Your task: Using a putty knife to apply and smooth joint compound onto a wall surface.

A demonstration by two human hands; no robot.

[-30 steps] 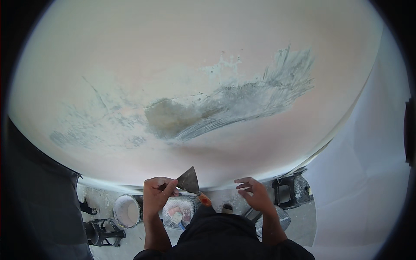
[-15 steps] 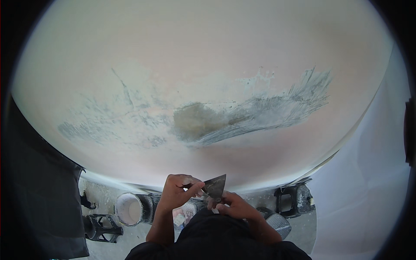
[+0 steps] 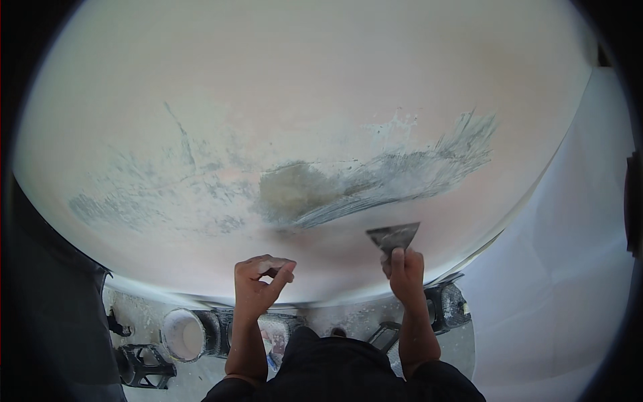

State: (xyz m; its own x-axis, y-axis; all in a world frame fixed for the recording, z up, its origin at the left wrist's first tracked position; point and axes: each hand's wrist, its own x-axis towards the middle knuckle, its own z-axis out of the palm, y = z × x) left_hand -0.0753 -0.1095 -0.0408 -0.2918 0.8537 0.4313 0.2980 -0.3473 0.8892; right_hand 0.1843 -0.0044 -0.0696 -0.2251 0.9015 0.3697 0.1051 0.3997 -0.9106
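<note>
My right hand (image 3: 405, 275) grips a metal putty knife (image 3: 392, 236) by its handle, with the wide triangular blade raised in front of the pale, curved surface (image 3: 315, 74). My left hand (image 3: 262, 285) is closed, thumb and fingertips together, over the surface's lower part; whether anything small is between the whitened fingers I cannot make out. Across the middle of the surface runs a rough band of grey streaks and smears (image 3: 415, 167), with a darker brownish-grey patch (image 3: 291, 191) near its centre.
Below the surface stand a white-crusted bucket (image 3: 184, 333), a black plastic stool (image 3: 144, 365), another dark stool (image 3: 445, 305) and spattered containers partly behind my body. A dark sheet (image 3: 57, 268) hangs at left, a white sheet (image 3: 536, 281) at right.
The putty knife has passed from my left hand to my right, which has lifted it up and rightward. My hands have moved apart, the left one back leftward.
</note>
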